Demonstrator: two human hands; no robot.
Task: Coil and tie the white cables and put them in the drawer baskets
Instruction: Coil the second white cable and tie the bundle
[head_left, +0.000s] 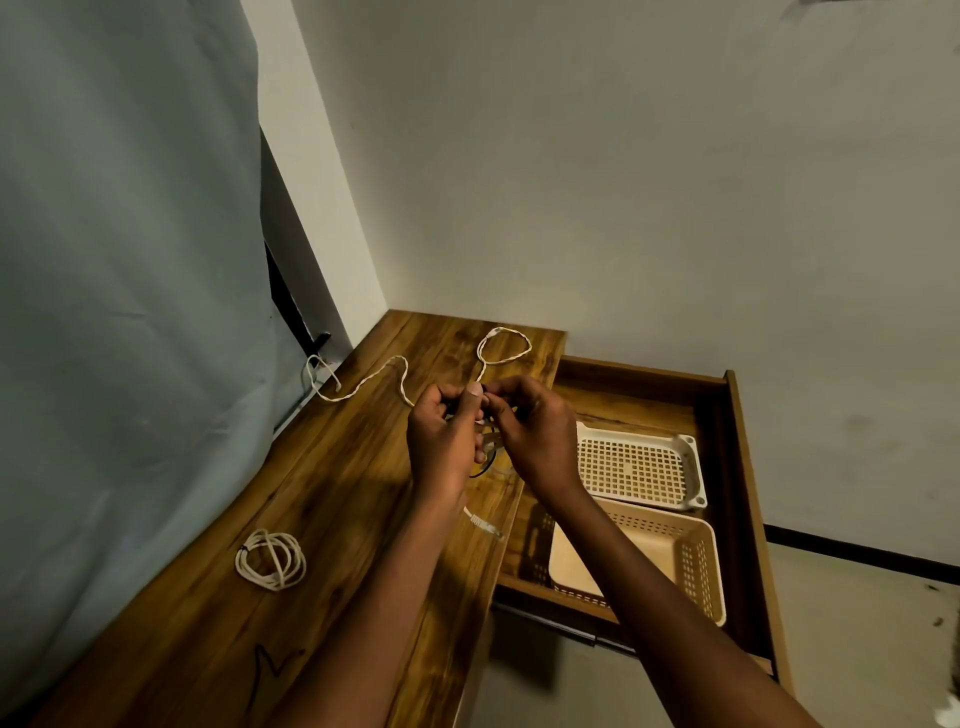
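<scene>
My left hand (444, 441) and my right hand (530, 431) meet above the wooden desk top (363, 493), fingers curled round a bunched white cable (491, 441) with a thin black tie. A connector end (485, 526) of it hangs below my left wrist. A loose white cable (400, 376) snakes across the far desk to a loop (506, 345); whether it joins the bunch I cannot tell. A coiled white cable (270, 560) lies at the near left. The open drawer (737, 467) holds a white basket (636, 465) and a beige basket (691, 551).
A grey curtain (130, 312) hangs along the desk's left edge. A white wall stands behind the desk and drawer. The drawer sticks out to the right over a pale floor (857, 623). A dark scratch mark (270, 670) shows on the near desk.
</scene>
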